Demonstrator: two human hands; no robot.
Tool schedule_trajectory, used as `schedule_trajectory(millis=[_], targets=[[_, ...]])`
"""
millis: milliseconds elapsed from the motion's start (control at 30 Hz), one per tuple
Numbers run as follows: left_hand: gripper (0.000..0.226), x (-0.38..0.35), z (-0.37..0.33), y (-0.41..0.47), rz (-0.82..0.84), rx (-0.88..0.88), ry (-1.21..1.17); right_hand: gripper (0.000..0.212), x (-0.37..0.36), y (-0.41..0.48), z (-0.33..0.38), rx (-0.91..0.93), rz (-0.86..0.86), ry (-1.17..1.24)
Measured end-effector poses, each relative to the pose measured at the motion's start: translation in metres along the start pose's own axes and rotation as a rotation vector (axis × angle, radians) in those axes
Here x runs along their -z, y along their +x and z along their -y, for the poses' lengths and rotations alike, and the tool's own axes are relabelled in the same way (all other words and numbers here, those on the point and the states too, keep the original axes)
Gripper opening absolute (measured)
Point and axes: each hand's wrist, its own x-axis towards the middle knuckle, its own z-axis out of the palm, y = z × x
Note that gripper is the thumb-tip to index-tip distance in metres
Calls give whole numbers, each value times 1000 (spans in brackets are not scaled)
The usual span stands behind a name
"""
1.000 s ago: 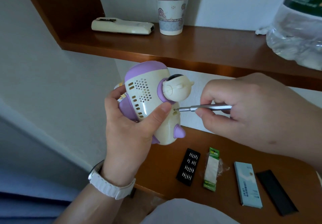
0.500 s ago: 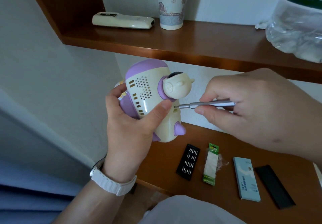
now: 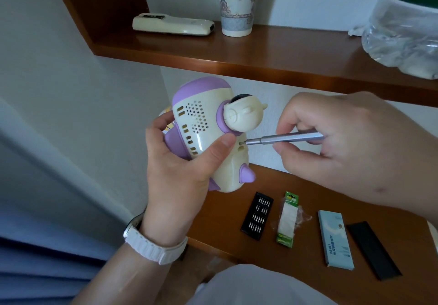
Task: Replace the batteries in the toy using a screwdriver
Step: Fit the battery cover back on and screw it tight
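Observation:
A cream and purple rocket-shaped toy (image 3: 201, 124) with a small figure on its side is held up in the air by my left hand (image 3: 180, 172), whose thumb lies across its body. My right hand (image 3: 343, 148) pinches a slim silver screwdriver (image 3: 284, 138) between thumb and fingers. The tip of the screwdriver sits in a small hole on the toy just beyond my left thumb. On the wooden desk (image 3: 227, 217) below lies a pack of batteries (image 3: 287, 219) with green ends.
A black tray of screwdriver bits (image 3: 257, 215), a pale blue box (image 3: 335, 239) and a black lid (image 3: 373, 250) lie on the desk. The shelf (image 3: 260, 53) above carries a remote control (image 3: 173, 24), a paper cup (image 3: 237, 3) and a large water bottle (image 3: 403, 25).
The toy and both hands keep their grip and stay together; the screwdriver tip remains in the toy's hole. The view has shifted slightly.

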Motion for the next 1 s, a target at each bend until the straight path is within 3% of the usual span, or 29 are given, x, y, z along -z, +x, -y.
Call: schedule_trajectory(millis=[167, 433, 667, 900, 1000], targets=[[87, 2, -3, -2, -5, 10, 11, 24, -1, -2, 3, -14, 14, 16], [89, 8, 1, -7, -4, 35, 5, 12, -5, -5, 7, 11, 19, 29], [89, 15, 9, -9, 16, 76, -5, 32, -17, -3, 10, -37, 27, 41], [76, 25, 27, -6, 45, 142, -17, 16, -34, -2, 14, -55, 99, 14], [76, 32, 34, -2, 63, 181, -24, 27, -46, 1, 14, -79, 105, 37]])
